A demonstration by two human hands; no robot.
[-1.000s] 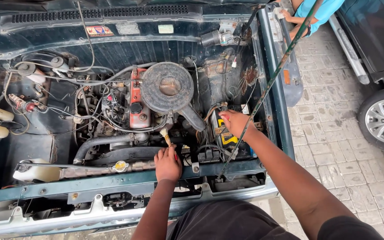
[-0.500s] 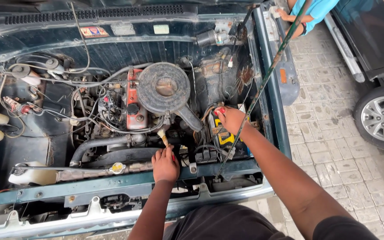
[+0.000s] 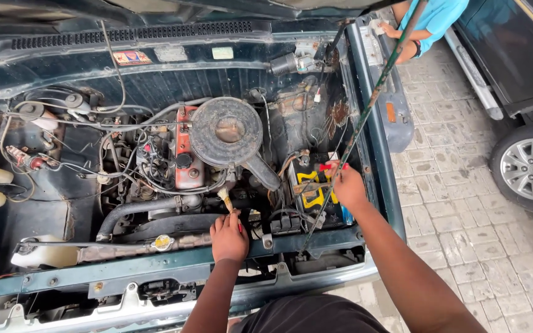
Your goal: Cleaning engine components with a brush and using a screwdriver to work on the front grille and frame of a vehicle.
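Item: our left hand (image 3: 229,236), fingers clenched round a small wooden-handled brush (image 3: 225,198), bristles by the round black air-cleaner housing (image 3: 226,131). Item: our right hand (image 3: 348,187) rests on the black-and-yellow battery (image 3: 309,187), fingers curled; grip unclear. Thin green bonnet prop rod (image 3: 365,121) alongside.

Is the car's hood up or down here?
Up: the engine bay lies exposed and a thin prop rod slants upward beside the right hand.

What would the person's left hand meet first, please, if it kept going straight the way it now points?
Probably the black hose just beyond the brush that the left hand holds; depth is hard to judge from above.
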